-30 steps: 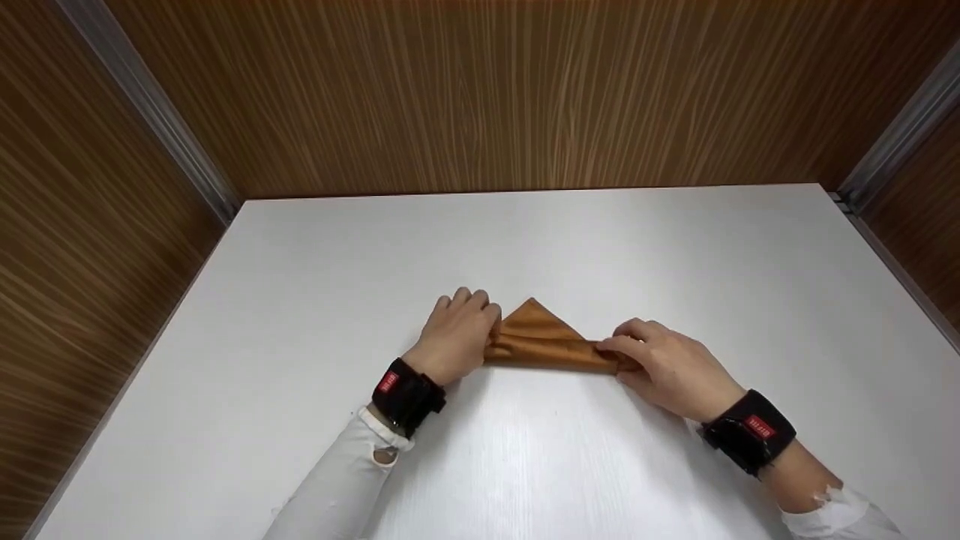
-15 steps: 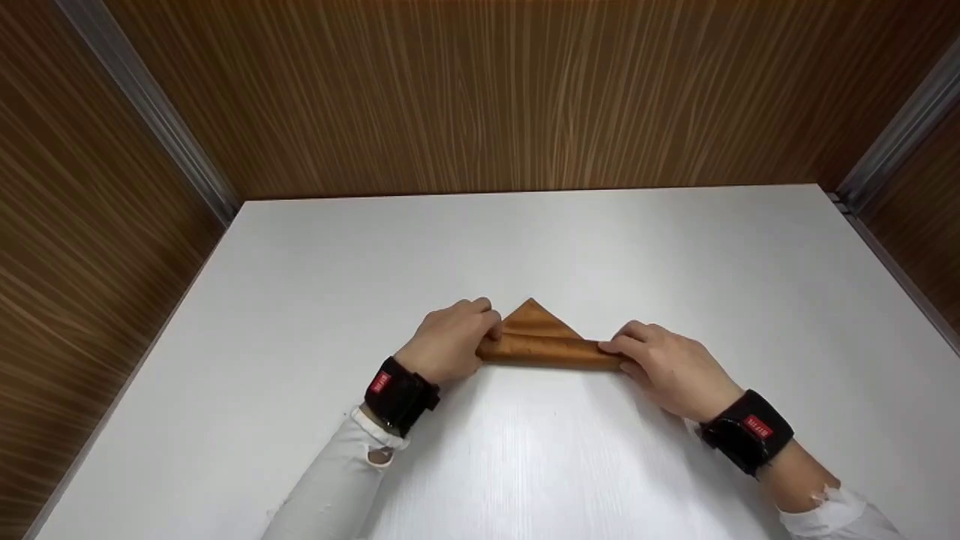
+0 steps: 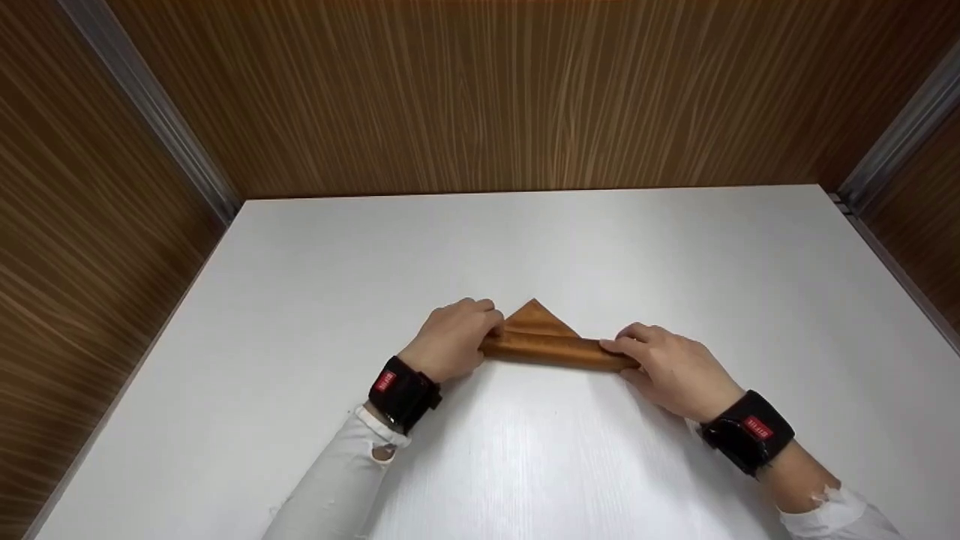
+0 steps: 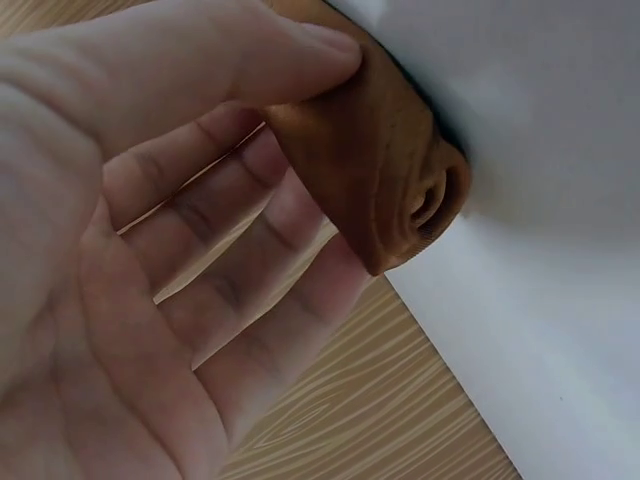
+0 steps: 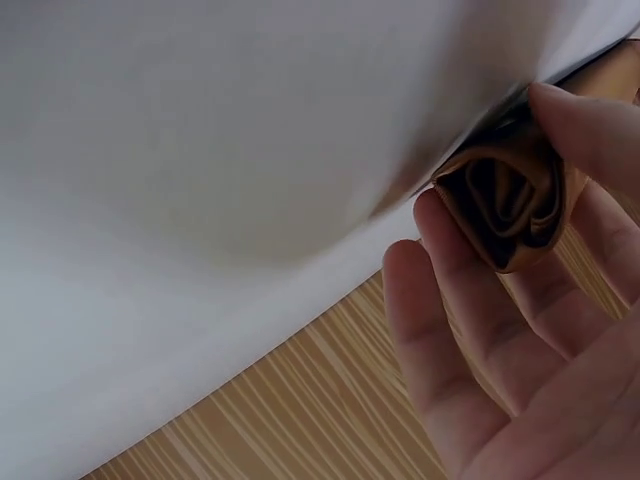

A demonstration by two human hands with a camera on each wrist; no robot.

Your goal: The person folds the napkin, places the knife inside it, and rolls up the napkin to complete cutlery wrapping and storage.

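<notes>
Near surface (image 3: 300, 262) centre: brown cloth (image 3: 551, 346) part-rolled, triangle tip unrolled. Left hand (image 3: 454, 341), right hand (image 3: 671, 367) pinch roll ends. Next, likely: roll evenly toward tip, ends aligned.

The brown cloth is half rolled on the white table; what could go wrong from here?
1. The brown rolled cloth is held only at its two ends by the left hand and right hand; the middle may loosen.
2. The unrolled triangular tip may roll in crooked.
3. The roll may slide on the smooth white table.
</notes>
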